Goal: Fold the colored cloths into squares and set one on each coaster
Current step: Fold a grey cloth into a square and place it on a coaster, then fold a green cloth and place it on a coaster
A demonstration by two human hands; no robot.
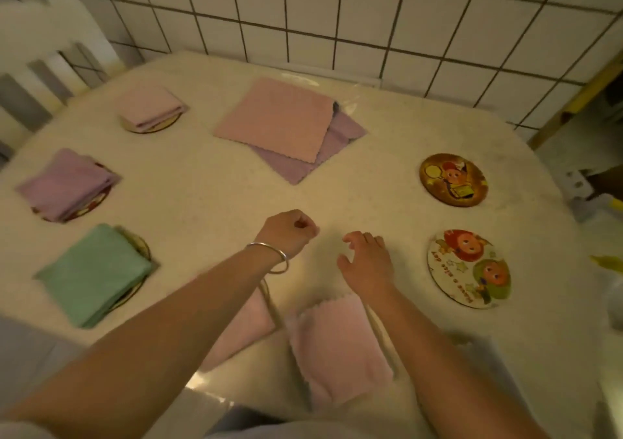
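**A:** Where do you stand?

**B:** Your left hand (289,233) is a closed fist with nothing in its grip; your right hand (365,259) hangs relaxed and empty. Both hover over the worktop (209,196). The pink cloth (337,347) lies below your right wrist, part folded by the look of it, and seems to overhang the near edge.

**A:** And the step?

**B:** Draw back to it, pinch two corners, match the scalloped edges, press the crease flat. The two bare coasters (453,179) sit right of your right hand.
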